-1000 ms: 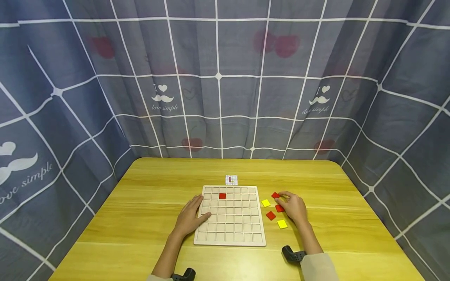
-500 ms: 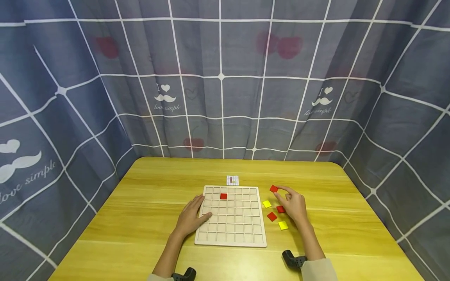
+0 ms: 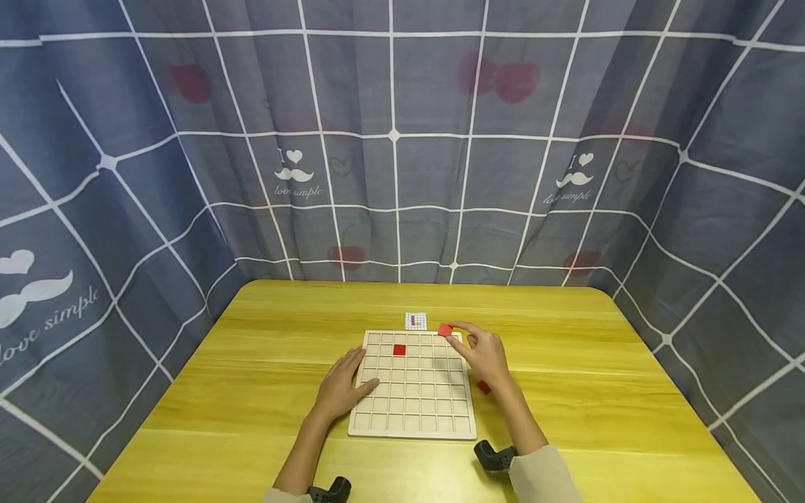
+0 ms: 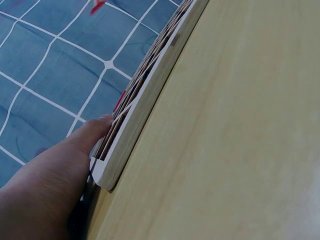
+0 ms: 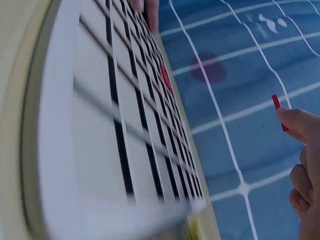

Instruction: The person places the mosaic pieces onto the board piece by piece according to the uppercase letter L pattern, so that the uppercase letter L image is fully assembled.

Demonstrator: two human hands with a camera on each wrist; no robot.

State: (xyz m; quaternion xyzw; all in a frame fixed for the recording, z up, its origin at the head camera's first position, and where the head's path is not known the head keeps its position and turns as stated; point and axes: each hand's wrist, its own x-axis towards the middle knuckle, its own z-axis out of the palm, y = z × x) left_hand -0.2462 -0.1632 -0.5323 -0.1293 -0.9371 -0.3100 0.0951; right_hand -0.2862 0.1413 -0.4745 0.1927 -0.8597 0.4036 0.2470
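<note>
A red tile (image 3: pixel 445 330) is pinched between thumb and forefinger of my right hand (image 3: pixel 487 355), held above the board's far right corner. The right wrist view shows that tile (image 5: pixel 279 113) edge-on at the fingertips of the hand (image 5: pixel 305 160). My left hand (image 3: pixel 339 391) rests on the left edge of the pale gridded board (image 3: pixel 411 437), thumb lying over its cells; the left wrist view has this hand (image 4: pixel 55 180) against the board's rim (image 4: pixel 145 107). Another red tile (image 3: pixel 399 350) sits in a cell near the board's far side.
Behind the board lies a small printed grid card (image 3: pixel 416 321). One loose red tile (image 3: pixel 483 386) shows right of the board, partly behind my right arm; a bit of yellow (image 5: pixel 194 228) appears in the right wrist view. A checked curtain (image 3: pixel 428 175) surrounds the wooden table (image 3: pixel 283 314).
My right hand picked up the red tile from the right side and moved left with it to the board's far right corner. Its forearm now hides other loose tiles. My left hand stayed in place.
</note>
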